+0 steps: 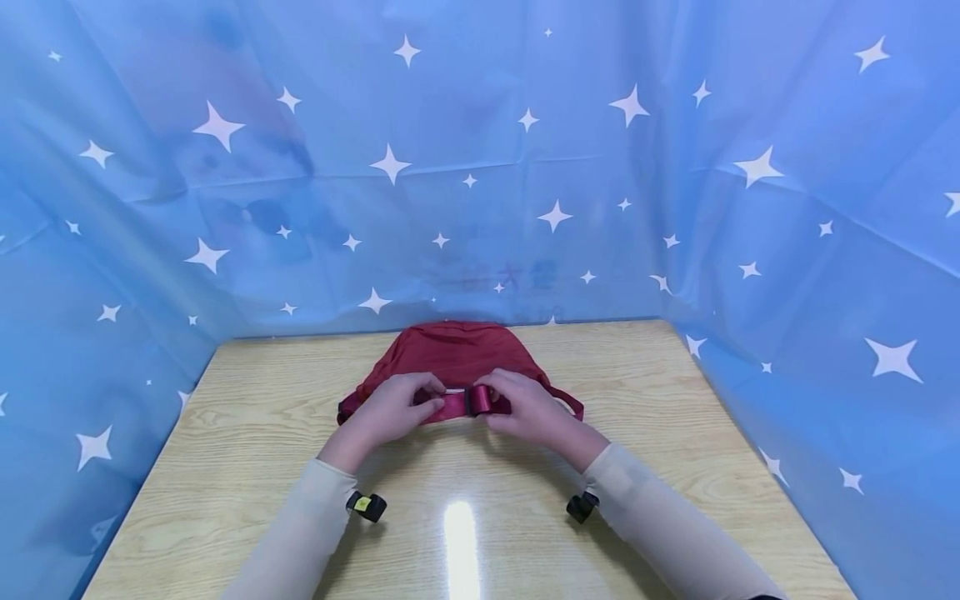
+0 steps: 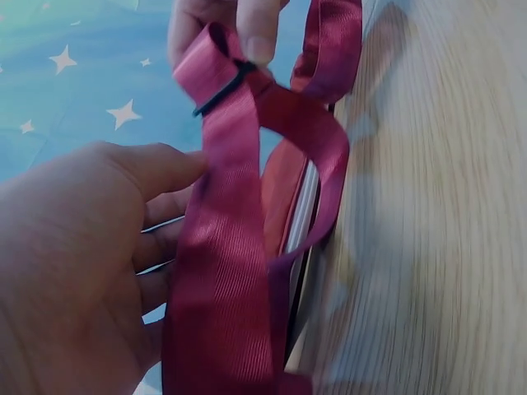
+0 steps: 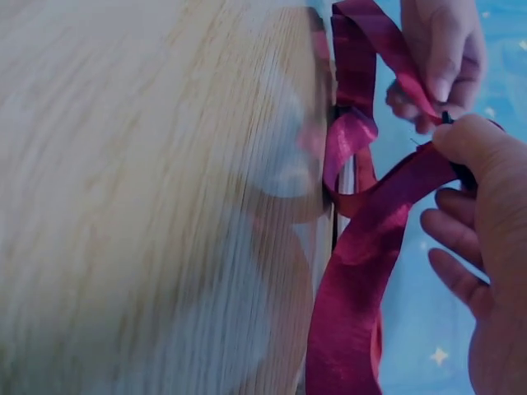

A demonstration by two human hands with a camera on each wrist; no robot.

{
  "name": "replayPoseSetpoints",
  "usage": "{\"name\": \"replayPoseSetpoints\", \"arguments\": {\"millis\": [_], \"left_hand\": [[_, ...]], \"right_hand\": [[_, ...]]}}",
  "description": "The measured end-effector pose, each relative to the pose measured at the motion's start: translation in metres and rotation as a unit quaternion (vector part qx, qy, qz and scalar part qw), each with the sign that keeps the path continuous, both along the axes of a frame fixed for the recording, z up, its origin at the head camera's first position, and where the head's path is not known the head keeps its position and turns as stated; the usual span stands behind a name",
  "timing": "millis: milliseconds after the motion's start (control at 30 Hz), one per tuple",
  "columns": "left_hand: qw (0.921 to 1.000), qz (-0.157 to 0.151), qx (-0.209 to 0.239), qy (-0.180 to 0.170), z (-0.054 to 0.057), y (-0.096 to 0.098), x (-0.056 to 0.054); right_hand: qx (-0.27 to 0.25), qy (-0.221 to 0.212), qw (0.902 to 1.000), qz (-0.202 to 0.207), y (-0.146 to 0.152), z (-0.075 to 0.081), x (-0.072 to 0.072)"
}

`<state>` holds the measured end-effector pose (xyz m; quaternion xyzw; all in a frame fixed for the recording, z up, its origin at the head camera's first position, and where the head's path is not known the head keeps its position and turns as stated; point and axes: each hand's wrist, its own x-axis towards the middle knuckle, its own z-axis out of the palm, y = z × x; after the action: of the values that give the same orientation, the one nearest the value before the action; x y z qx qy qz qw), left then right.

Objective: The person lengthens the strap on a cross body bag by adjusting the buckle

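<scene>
Two hands work a red strap (image 2: 222, 263) on a red bag (image 1: 465, 350) lying at the far edge of a wood-grain table (image 1: 247, 467), centre of the head frame. The left hand (image 1: 393, 408), left of centre, pinches the strap between thumb and fingers; the right hand (image 1: 528, 408), right of centre, pinches it at a black slider (image 1: 469, 401).

Only the head view takes in the bag's rounded top, both pale sleeves (image 1: 300, 517) and the black devices (image 1: 366, 505) at the wrists. A band loop (image 1: 576, 404) juts from the bag's right end, and a star-printed backdrop (image 1: 480, 108) fills the upper frame.

The left wrist view adds what the head view hides: the strap running up from the bottom of the frame, through the slider at upper centre, and curving in a slack loop at right of centre. The left thumb lies at the strap's edge, the other fingers bent behind it.

In the right wrist view, the right thumb presses by the slider at right, the lower fingers slightly apart. A pale strip (image 3: 347, 177) shows behind the strap. The bag's inside is hidden, so its contents cannot be told.
</scene>
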<state>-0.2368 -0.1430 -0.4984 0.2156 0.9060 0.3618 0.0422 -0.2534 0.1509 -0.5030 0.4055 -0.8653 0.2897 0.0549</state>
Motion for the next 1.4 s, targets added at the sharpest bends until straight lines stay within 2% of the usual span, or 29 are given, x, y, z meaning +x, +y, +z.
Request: {"name": "replayPoseSetpoints", "arguments": {"millis": [100, 300, 600, 900, 1133, 1400], "left_hand": [[1.0, -0.001, 0.002, -0.004, 0.0, -0.006, 0.002], [0.9996, -0.027, -0.001, 0.001, -0.002, -0.008, 0.003], [0.9983, -0.051, 0.015, 0.023, -0.002, 0.001, 0.0], [0.9974, -0.064, 0.031, 0.015, 0.005, 0.016, -0.001], [0.9982, -0.052, 0.029, 0.005, 0.005, 0.016, -0.001], [0.9999, -0.01, -0.007, 0.002, 0.004, -0.002, 0.005]], "right_hand": [[-0.003, 0.002, 1.0, -0.002, 0.001, -0.001, 0.0], [-0.017, 0.008, 0.9998, 0.001, 0.002, -0.002, 0.0], [-0.015, -0.012, 0.9998, 0.008, 0.002, 0.0, 0.0], [-0.013, -0.033, 0.9993, 0.013, -0.002, -0.003, 0.0], [-0.006, -0.028, 0.9995, 0.012, -0.003, -0.001, 0.002], [-0.008, -0.015, 0.9998, 0.008, 0.0, -0.004, 0.0]]}}
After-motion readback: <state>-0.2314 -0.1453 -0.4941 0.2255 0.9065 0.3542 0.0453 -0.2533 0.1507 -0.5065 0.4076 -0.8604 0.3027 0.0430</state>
